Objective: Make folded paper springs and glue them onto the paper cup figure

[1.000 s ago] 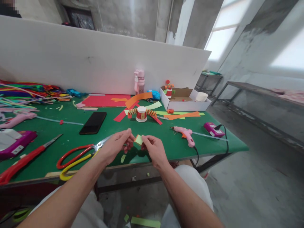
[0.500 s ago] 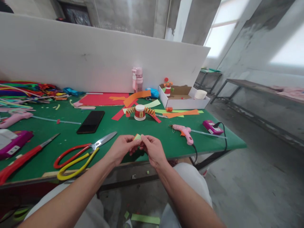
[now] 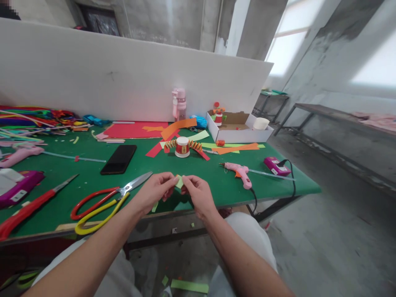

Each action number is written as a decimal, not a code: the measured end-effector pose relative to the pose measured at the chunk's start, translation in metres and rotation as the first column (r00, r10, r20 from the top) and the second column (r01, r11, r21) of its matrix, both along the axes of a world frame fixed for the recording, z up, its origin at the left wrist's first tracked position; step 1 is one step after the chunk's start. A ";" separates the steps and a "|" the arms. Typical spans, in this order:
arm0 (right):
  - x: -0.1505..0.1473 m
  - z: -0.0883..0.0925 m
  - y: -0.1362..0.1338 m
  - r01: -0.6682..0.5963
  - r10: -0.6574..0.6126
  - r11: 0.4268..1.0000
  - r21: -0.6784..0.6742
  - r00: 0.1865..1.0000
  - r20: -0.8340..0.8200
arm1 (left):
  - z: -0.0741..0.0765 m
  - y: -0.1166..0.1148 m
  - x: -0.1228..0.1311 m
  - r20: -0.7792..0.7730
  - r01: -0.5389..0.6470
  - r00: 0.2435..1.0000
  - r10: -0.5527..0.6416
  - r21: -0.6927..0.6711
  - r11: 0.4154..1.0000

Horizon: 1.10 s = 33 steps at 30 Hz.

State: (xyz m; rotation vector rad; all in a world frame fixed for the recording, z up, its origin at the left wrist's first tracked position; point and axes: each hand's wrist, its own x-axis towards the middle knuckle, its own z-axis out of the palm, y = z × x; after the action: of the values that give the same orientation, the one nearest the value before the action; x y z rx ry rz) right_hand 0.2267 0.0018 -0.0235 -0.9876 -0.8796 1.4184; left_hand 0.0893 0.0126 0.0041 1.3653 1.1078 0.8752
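Between my two hands is a small folded piece of light green paper (image 3: 179,182), with a bit of orange at its upper edge. My left hand (image 3: 161,187) pinches its left side, and a green end of paper shows below that hand. The other side is gripped between the thumb and fingers of my right hand (image 3: 196,192). Behind them stands a white paper cup (image 3: 182,147) with a red band and a folded orange-and-yellow paper arm on each side. Orange, red and green paper strips (image 3: 179,127) lie behind the cup.
Scissors (image 3: 123,190), a black phone (image 3: 119,159) and a red-handled tool (image 3: 34,208) lie to the left. On the right are a pink glue gun (image 3: 239,171) and a purple power block (image 3: 276,166). A white box (image 3: 241,135) and a pink bottle (image 3: 179,103) stand behind.
My left hand has shifted slightly left and up. The paper between my hands is turned and shows more green, and a green end now shows below my left hand.
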 end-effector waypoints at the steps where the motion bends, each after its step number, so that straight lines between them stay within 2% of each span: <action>1: 0.000 0.000 0.000 -0.029 0.027 0.999 -0.032 0.998 -0.061 | -0.001 0.000 0.001 0.035 -0.008 0.999 0.008 -0.005 1.000; 4: 0.002 -0.002 0.002 -0.098 0.068 0.987 -0.131 0.974 -0.215 | -0.002 0.000 0.003 0.126 -0.041 0.991 0.049 -0.069 0.997; 8: 0.006 0.002 0.005 -0.109 0.072 0.980 -0.169 0.975 -0.211 | -0.002 0.004 0.002 0.174 -0.076 0.979 0.108 -0.181 0.981; 14: 0.006 0.008 0.003 -0.056 0.058 0.992 0.109 0.998 -0.011 | 0.000 0.001 0.004 0.283 -0.076 0.943 0.173 -0.321 0.944; 17: 0.003 0.007 0.002 -0.054 0.050 0.985 0.166 0.998 0.030 | 0.000 -0.004 0.008 0.299 -0.048 0.942 0.150 -0.324 0.945; 20: 0.003 0.006 0.004 -0.026 0.030 0.991 0.132 0.999 -0.030 | 0.001 -0.004 0.006 0.225 -0.075 0.965 0.137 -0.264 0.962; 23: 0.006 0.006 0.005 -0.017 0.025 0.997 0.072 0.993 -0.114 | 0.004 0.003 -0.005 0.095 -0.239 0.965 0.246 -0.074 0.968; 25: 0.008 0.006 0.005 -0.038 0.043 0.999 0.037 0.987 -0.153 | 0.007 0.007 -0.013 0.085 -0.304 0.951 0.299 0.059 0.951; 29: 0.006 0.007 0.001 -0.094 0.096 0.995 0.018 0.982 -0.163 | 0.012 0.008 -0.019 0.116 -0.256 0.964 0.238 0.186 0.949; 33: 0.003 0.007 -0.001 -0.122 0.124 0.992 0.021 0.980 -0.154 | 0.014 0.005 -0.017 0.135 -0.223 0.971 0.198 0.202 0.954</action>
State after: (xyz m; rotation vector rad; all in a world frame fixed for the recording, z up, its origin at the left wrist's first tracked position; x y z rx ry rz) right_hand 0.2297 0.0010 -0.0161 -0.8132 -0.8441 1.5712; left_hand 0.0728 0.0177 0.0178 1.3706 1.1087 1.2450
